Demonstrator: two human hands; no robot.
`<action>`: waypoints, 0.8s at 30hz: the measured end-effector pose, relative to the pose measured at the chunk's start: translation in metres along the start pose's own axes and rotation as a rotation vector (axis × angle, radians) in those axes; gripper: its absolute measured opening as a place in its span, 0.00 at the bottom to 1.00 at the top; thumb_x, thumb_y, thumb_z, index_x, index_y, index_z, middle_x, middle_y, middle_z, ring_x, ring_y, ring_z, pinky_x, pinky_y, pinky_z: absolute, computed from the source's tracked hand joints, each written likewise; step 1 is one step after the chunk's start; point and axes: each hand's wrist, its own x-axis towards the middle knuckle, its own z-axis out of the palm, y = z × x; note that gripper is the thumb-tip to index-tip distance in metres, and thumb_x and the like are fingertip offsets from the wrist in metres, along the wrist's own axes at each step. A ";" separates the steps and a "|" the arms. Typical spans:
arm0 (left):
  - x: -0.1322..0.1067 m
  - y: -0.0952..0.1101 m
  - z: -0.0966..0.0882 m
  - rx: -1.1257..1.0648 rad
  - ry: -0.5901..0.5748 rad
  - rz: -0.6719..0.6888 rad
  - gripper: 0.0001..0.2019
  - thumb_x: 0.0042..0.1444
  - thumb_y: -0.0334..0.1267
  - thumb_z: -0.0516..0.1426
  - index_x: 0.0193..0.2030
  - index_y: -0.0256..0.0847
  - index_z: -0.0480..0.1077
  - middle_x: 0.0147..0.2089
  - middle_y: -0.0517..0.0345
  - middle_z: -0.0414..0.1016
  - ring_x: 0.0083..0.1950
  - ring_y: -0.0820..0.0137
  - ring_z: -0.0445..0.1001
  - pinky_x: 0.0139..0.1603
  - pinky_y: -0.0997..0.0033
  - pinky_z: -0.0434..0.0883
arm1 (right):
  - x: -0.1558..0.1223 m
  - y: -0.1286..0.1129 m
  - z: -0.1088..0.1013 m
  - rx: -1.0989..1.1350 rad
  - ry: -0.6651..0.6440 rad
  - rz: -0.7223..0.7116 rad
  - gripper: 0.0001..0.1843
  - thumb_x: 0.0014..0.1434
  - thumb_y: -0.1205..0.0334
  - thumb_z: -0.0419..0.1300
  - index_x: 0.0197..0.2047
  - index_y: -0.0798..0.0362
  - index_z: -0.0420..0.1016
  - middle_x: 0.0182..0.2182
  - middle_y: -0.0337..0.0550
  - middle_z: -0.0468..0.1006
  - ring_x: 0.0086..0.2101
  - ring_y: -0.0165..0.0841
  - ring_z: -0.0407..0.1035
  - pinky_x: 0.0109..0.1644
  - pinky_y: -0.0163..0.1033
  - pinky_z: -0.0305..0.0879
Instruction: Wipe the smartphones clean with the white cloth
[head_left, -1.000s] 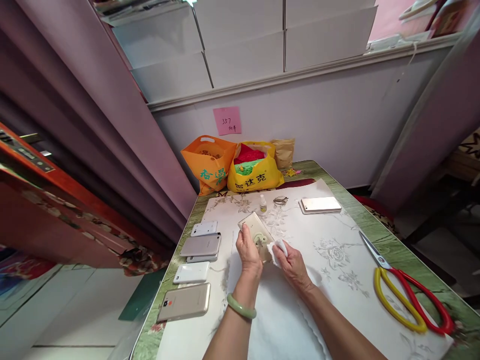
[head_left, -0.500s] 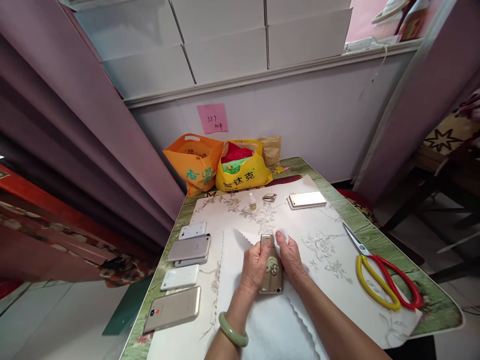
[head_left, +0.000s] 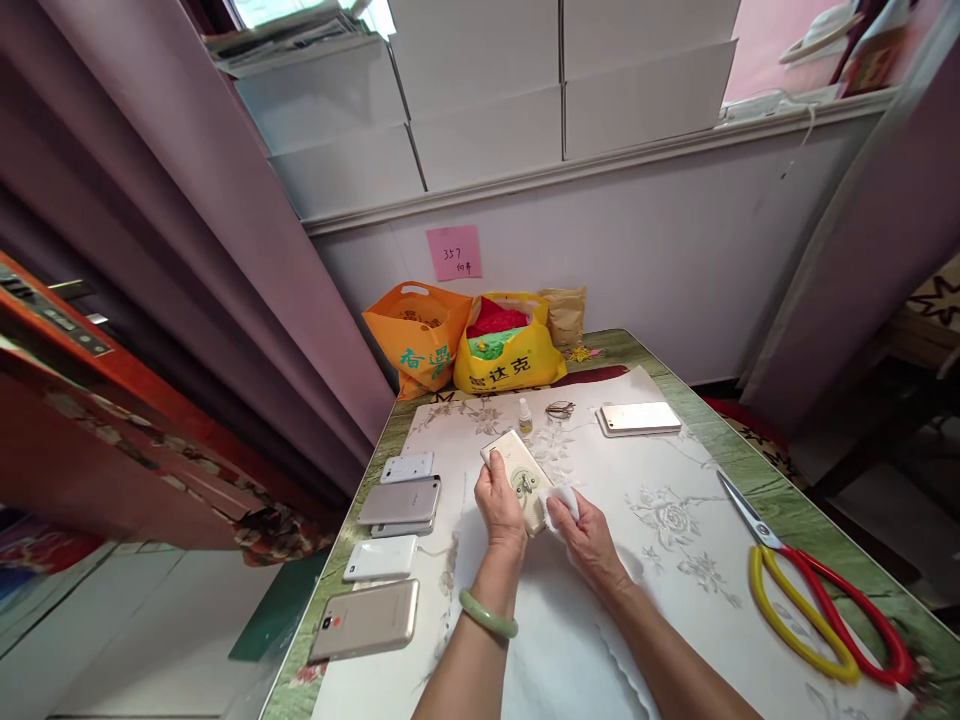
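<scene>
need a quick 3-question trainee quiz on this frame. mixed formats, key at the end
1. True or false: the left hand grips the gold phone, which has a ring holder on its back.
2. What does the right hand hold beside that phone? A) a brush B) a white wipe C) a screwdriver
3. Fill in: the green bangle sits on the ___ wrist.

Key: 1 true; 2 B; 3 left.
</scene>
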 end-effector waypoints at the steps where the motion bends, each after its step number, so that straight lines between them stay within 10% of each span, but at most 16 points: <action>1: -0.001 0.000 0.001 -0.004 0.014 0.002 0.26 0.51 0.63 0.57 0.33 0.38 0.68 0.25 0.60 0.70 0.24 0.73 0.68 0.26 0.74 0.67 | 0.000 0.001 0.000 -0.004 0.003 -0.004 0.23 0.56 0.40 0.61 0.32 0.54 0.75 0.22 0.35 0.70 0.25 0.30 0.60 0.31 0.33 0.61; 5: -0.011 0.001 -0.005 0.068 -0.032 0.049 0.23 0.51 0.61 0.58 0.30 0.38 0.69 0.23 0.62 0.70 0.21 0.76 0.67 0.23 0.76 0.65 | 0.001 -0.002 -0.001 0.110 0.079 0.049 0.23 0.57 0.40 0.60 0.31 0.54 0.74 0.24 0.37 0.73 0.27 0.31 0.63 0.33 0.35 0.63; 8: -0.018 0.008 -0.020 0.169 -0.305 -0.009 0.22 0.50 0.57 0.61 0.23 0.38 0.65 0.15 0.63 0.64 0.14 0.75 0.61 0.14 0.76 0.59 | 0.004 -0.009 -0.004 0.353 0.173 0.194 0.24 0.55 0.39 0.62 0.35 0.54 0.73 0.27 0.40 0.76 0.29 0.33 0.68 0.34 0.36 0.67; 17: 0.003 0.067 -0.074 0.431 -0.857 -0.491 0.24 0.47 0.52 0.65 0.34 0.27 0.78 0.31 0.32 0.80 0.28 0.57 0.80 0.23 0.68 0.74 | 0.005 -0.009 -0.008 0.441 0.094 0.274 0.25 0.45 0.43 0.71 0.36 0.55 0.75 0.28 0.40 0.78 0.28 0.33 0.69 0.33 0.36 0.67; 24: -0.001 0.049 -0.069 0.452 -0.676 -0.318 0.24 0.47 0.55 0.65 0.36 0.31 0.76 0.23 0.50 0.76 0.17 0.69 0.72 0.09 0.79 0.57 | 0.002 -0.009 -0.009 0.361 -0.072 0.221 0.23 0.49 0.44 0.70 0.38 0.54 0.74 0.29 0.40 0.78 0.29 0.33 0.69 0.34 0.35 0.66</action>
